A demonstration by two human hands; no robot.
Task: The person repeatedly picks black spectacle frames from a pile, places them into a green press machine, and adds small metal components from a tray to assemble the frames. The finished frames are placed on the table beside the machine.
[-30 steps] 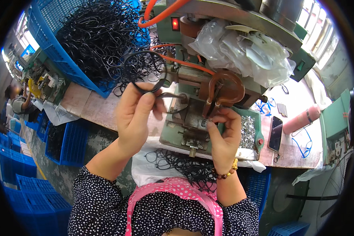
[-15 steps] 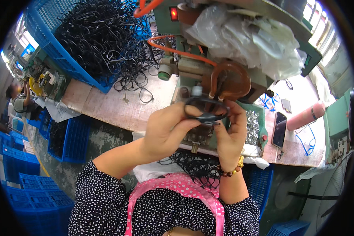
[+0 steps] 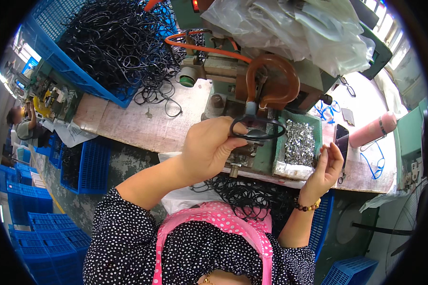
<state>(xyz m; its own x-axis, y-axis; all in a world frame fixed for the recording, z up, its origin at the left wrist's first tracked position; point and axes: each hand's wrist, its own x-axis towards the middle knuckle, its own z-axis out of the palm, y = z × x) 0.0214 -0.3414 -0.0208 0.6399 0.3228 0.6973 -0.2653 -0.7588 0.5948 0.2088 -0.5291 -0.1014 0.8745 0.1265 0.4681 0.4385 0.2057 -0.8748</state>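
My left hand (image 3: 207,149) is closed in a pinch on a black cord (image 3: 257,137), close in front of the machine (image 3: 230,102). A black oval loop surrounds the fingertips; whether all of it belongs to the cord is hard to tell. My right hand (image 3: 323,173) is apart from the cord, at the right edge of a green tray (image 3: 277,140) holding small silvery metal pieces (image 3: 299,142). Its thumb and index finger come together; anything between them is too small to make out. More black cords (image 3: 247,194) lie across my lap.
A blue crate (image 3: 76,78) heaped with black cords stands at the back left of the table (image 3: 128,126). Clear plastic bags (image 3: 290,31) cover the machine's top. A phone (image 3: 341,137) and pink bottle (image 3: 373,130) sit at right. A co-worker (image 3: 26,126) is far left.
My right hand has let go of the black cord and moved right to the tray's edge. The left hand still grips the cord, slightly farther forward. The view has shifted a little.
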